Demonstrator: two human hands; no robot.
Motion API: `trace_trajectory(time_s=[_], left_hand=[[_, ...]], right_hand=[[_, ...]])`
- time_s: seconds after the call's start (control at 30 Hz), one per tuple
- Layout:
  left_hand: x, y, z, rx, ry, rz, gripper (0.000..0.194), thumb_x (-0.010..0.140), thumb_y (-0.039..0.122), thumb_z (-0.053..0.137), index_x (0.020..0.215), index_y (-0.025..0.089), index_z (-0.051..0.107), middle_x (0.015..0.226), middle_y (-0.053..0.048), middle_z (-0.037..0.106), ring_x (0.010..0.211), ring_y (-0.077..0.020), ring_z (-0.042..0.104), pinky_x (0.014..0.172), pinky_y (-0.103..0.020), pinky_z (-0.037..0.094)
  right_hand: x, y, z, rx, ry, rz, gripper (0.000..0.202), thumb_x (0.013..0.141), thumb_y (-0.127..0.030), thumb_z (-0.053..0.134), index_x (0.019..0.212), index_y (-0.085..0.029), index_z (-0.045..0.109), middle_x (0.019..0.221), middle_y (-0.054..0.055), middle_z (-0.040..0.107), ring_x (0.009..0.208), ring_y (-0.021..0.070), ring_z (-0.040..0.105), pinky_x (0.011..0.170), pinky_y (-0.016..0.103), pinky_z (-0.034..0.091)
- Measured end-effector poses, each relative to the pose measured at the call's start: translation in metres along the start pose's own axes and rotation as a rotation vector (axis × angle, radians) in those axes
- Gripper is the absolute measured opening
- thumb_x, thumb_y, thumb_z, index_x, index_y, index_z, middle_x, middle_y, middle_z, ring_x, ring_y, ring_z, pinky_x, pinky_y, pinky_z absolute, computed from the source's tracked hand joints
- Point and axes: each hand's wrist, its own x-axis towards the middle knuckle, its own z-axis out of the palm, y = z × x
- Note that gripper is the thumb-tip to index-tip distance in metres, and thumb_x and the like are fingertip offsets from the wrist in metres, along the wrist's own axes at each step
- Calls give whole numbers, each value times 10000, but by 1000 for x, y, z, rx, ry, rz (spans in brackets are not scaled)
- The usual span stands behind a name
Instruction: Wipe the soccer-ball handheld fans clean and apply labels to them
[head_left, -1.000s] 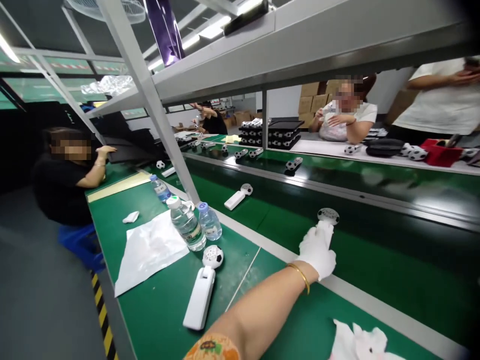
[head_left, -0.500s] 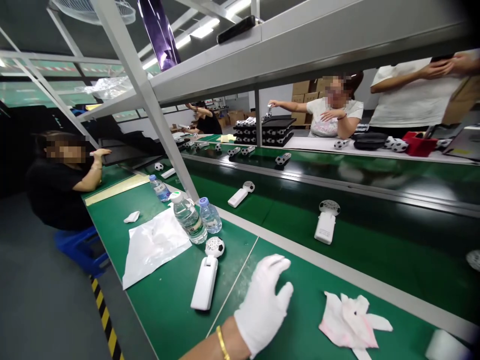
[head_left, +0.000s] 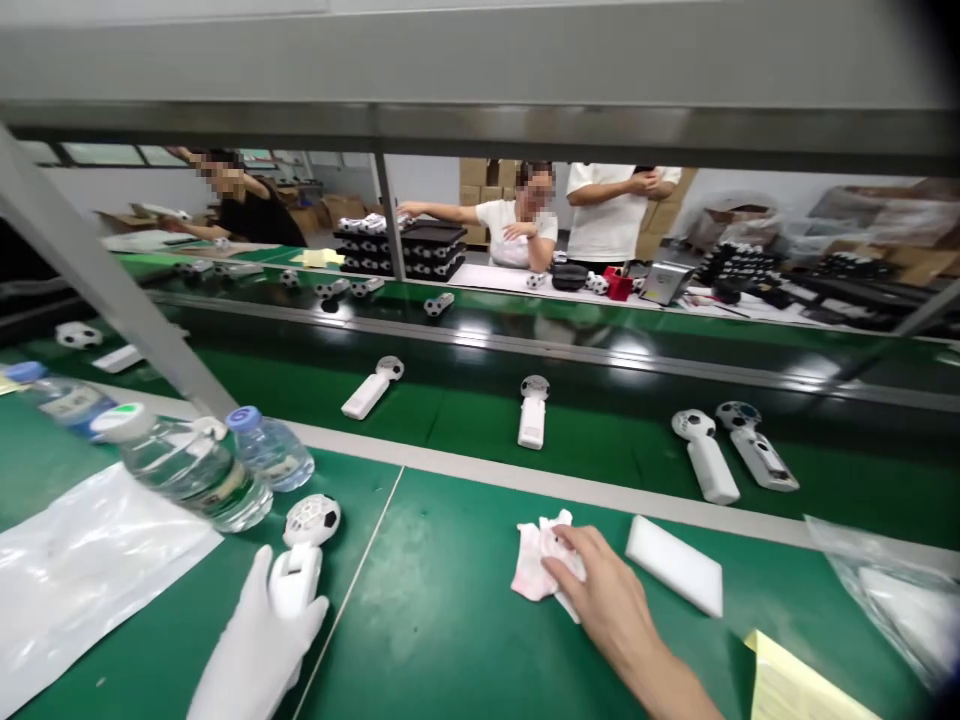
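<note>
My left hand (head_left: 259, 640), in a white glove, is around the white handle of a small fan (head_left: 296, 575) with a football-patterned head, lying on the green table. My bare right hand (head_left: 604, 590) has its fingers on a crumpled white and pink cloth (head_left: 534, 562), pinching its right side. Right of that hand lies a white foam block (head_left: 675, 565). Beyond the table edge, more fans lie on the green belt: one (head_left: 373, 387) at centre left, one (head_left: 532, 412) in the middle, and a pair (head_left: 705, 455) at the right.
Water bottles (head_left: 195, 470) and a white plastic sheet (head_left: 82, 570) are at the left. A yellow paper (head_left: 802, 680) and a clear bag (head_left: 885, 590) lie at the right. A slanted metal post (head_left: 112, 270) and a shelf (head_left: 480, 60) frame the view. People sit and stand across the belt.
The view has turned right. My left hand has moved from beside the near fan onto its handle. My right hand has come into view at the cloth.
</note>
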Motion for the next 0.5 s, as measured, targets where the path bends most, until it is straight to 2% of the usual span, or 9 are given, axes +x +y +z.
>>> trace_trajectory(time_s=[0.03,0.1,0.2,0.3,0.37,0.43,0.5], left_hand=[[-4,5,6,-10,-19,-15,788,774,413,477,1410,104,130,1286,-231,443,1095,-403,515,914,-502,375],[-16,19,18,-33,-130,-9,802,760,406,495,1413,161,99,1275,-182,473,1056,-349,555,896,-445,411],[-35,41,38,-38,-290,116,785,726,371,517,1398,169,166,1325,-158,447,1108,-312,525,944,-413,392],[-47,58,56,-46,-357,256,675,709,297,494,1345,141,328,1352,-155,428,1222,-297,425,1016,-409,333],[-51,65,63,-39,-373,289,635,707,283,490,1320,151,388,1328,-152,458,1208,-307,439,997,-428,352],[-53,69,66,-2,-386,318,598,714,264,481,1304,178,427,1310,-143,481,1164,-326,478,943,-446,393],[-54,71,67,50,-387,387,524,741,238,443,1262,204,483,1303,-133,494,1147,-337,492,898,-453,417]], right_hand=[[1,-3,3,-77,-7,4,261,868,-370,461,1082,-257,559,1022,45,601,769,202,637,570,284,465],[-2,-6,8,-197,-22,3,219,863,-315,476,1051,-249,565,1003,43,597,698,196,632,509,272,416],[-8,1,11,-208,-39,-7,196,876,-291,427,969,-234,590,967,42,612,618,181,609,476,266,365],[-6,9,4,22,-46,65,243,870,-363,419,876,-220,616,890,37,636,650,189,595,536,275,389],[-2,7,-5,278,-57,192,282,838,-443,464,832,-207,619,753,19,630,623,179,564,552,269,392],[1,-5,-16,534,-82,336,328,805,-502,501,820,-194,611,616,-12,578,522,144,490,499,248,357],[2,-26,-23,695,-89,365,334,799,-509,519,827,-187,602,591,-26,543,497,123,447,482,236,336]])
